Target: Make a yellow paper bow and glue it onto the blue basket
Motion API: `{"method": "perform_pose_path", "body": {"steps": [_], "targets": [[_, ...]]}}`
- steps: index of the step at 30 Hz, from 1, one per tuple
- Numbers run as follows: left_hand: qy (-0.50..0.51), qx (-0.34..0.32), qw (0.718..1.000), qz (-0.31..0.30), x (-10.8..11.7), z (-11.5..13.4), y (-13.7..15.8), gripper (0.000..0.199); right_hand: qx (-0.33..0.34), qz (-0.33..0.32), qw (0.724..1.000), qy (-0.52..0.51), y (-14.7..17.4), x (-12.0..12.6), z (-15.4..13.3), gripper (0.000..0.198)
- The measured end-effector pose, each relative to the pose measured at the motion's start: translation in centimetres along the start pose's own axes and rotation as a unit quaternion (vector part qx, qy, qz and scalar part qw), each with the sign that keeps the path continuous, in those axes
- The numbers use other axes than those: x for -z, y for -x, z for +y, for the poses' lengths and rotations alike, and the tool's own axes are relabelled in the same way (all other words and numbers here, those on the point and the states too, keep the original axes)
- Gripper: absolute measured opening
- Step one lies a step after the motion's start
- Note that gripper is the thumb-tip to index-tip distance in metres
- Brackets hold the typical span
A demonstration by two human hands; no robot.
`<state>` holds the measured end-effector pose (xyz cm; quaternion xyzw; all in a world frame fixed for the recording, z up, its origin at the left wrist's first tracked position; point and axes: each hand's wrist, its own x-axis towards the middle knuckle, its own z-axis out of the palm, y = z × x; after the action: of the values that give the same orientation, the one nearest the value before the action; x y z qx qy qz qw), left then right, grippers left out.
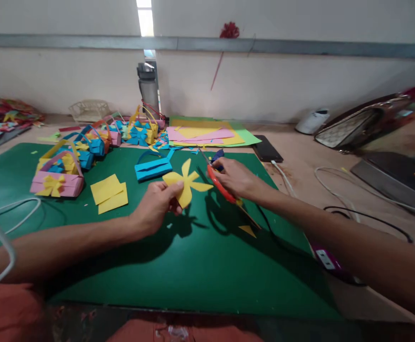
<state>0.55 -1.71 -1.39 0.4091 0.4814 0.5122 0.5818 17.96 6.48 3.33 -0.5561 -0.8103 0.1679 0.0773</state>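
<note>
My left hand (159,199) pinches a yellow paper flower (186,183) by its lower left petals, thumb on top. Its pointed petals spread above the green mat (150,270). Red-handled scissors (222,186) are in my right hand (238,175), their blades pointing up and left, apart from the flower. A dark blue object (219,155), partly hidden, lies behind that hand. Below it rests a small yellow paper scrap (247,231). Left of my hands are a blue folded paper bag (153,168) and yellow paper squares (108,192).
Several small paper baskets (58,184) line the mat's left side. Coloured paper sheets (207,133), a bottle (148,90) and a phone (268,148) stand or lie at the back. On the right are cables (335,190), a handbag (357,126) and a purple power strip (330,261).
</note>
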Motion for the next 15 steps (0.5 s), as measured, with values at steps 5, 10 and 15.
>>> {"method": "perform_pose_path", "body": {"steps": [5,10,15], "targets": [[0.005,0.035,0.998,-0.047,-0.8,-1.1,0.7,0.04,0.025,-0.016,1.0,0.007,-4.4,-1.9,-2.3,0.022],[0.021,0.045,0.997,-0.061,-0.8,-1.7,0.6,0.044,0.014,-0.02,1.0,0.019,-8.0,-3.7,-3.5,0.027],[0.045,0.067,0.995,-0.063,-0.7,-2.2,0.1,0.045,0.018,0.026,0.999,0.009,-8.9,-3.1,-3.7,0.03]]}}
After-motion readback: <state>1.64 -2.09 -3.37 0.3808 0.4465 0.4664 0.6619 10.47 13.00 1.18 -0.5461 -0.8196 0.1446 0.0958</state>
